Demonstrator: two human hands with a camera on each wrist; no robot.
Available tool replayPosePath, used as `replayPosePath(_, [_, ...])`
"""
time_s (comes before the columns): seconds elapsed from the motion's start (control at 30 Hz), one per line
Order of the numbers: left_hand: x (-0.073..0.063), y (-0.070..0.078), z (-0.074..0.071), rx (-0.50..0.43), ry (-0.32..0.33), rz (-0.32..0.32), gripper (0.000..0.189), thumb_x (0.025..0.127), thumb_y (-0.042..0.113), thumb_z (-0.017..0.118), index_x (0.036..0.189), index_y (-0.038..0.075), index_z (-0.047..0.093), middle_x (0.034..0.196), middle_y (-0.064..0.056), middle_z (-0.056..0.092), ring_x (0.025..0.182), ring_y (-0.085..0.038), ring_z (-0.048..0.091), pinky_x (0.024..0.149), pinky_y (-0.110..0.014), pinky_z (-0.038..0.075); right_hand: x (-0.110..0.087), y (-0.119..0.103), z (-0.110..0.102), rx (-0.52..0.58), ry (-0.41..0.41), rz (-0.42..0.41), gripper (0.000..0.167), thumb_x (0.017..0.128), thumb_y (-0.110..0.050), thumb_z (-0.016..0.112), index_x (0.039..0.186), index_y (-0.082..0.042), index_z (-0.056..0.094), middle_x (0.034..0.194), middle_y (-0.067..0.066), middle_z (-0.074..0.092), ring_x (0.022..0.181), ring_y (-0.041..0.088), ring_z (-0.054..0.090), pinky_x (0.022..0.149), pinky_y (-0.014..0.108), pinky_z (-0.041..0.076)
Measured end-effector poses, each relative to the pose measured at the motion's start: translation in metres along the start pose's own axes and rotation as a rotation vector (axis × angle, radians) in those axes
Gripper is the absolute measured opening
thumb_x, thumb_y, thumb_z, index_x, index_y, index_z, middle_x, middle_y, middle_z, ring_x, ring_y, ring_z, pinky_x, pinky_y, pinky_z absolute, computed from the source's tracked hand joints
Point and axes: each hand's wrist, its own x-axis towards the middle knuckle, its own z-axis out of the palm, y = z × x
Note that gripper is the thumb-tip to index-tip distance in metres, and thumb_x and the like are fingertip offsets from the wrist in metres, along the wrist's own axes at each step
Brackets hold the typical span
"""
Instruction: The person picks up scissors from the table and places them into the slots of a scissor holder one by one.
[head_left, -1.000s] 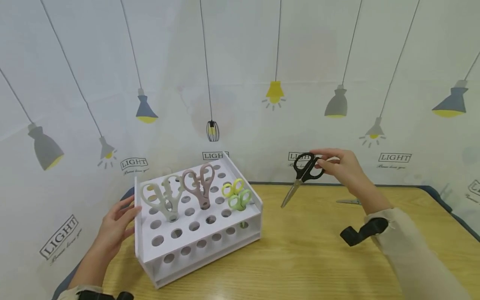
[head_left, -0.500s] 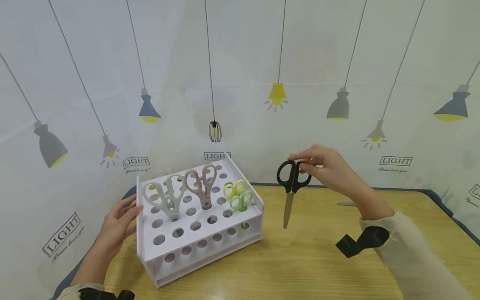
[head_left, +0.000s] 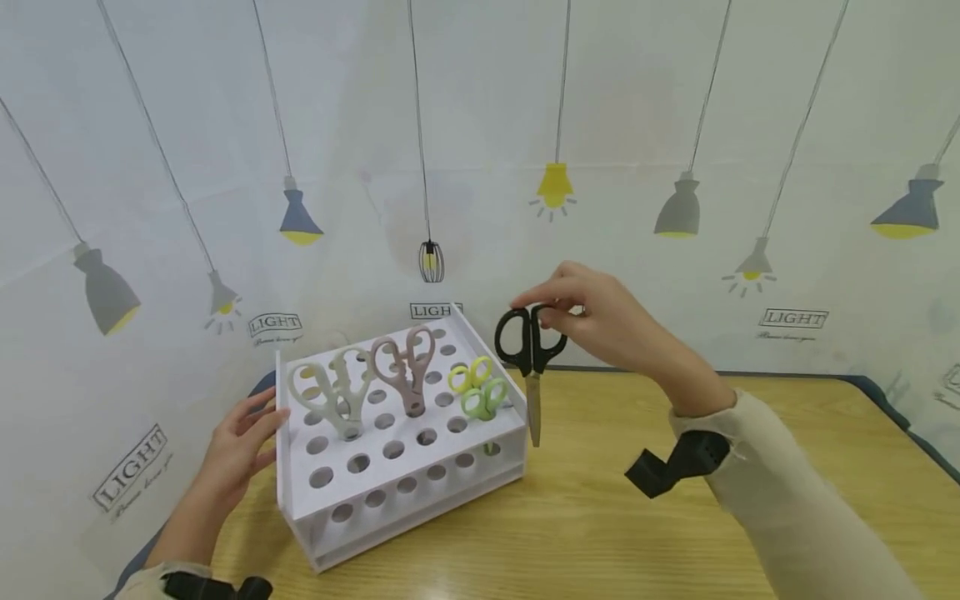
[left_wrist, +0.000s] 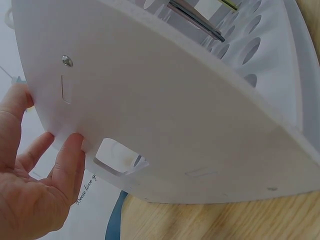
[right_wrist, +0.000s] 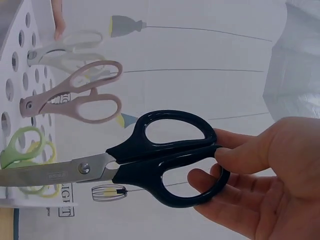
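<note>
My right hand pinches a pair of black-handled scissors by one handle loop, blades pointing down at the right side of the white rack. The right wrist view shows thumb and fingers around that loop, the blades nearly together. With its fingertips and thumb, my left hand touches the rack's left side panel. Standing in the rack's holes are pale grey-green scissors, mauve scissors, small yellow scissors and small green scissors.
The rack stands tilted to the left on a wooden table. A white cloth printed with hanging lamps rises behind the table. Black wrist devices sit at both sleeves.
My right hand has carried the black-handled scissors leftward to the rack's right edge, and the blades have swung from slanted to nearly upright. My left hand stays at the side panel.
</note>
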Motion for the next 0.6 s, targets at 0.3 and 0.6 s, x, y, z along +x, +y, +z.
replayPosePath(0.3, [0.000,0.001,0.002,-0.007,0.008,0.010,0.072,0.091,0.033,0.058,0.147,0.012,0.018,0.144,-0.021,0.019,0.092,0.004,0.049,0.080,-0.022,0.050,0.032,-0.025,0.021,0.022,-0.032,-0.050,0.028,0.085,0.008,0.056,0.104,-0.008,0.070,0.080,0.002,0.051,0.077,0.014,0.049,0.073,0.027,0.047])
replayPosePath(0.6, [-0.003,0.003,0.000,-0.012,0.014,-0.009,0.072,0.091,0.031,0.058,0.147,0.012,0.017,0.145,-0.022,0.018,0.089,0.005,0.050,0.079,-0.022,0.051,0.057,-0.036,0.051,0.066,0.004,-0.017,0.028,0.086,0.006,0.056,0.107,-0.008,0.069,0.082,0.005,0.049,0.080,0.017,0.051,0.071,0.027,0.046])
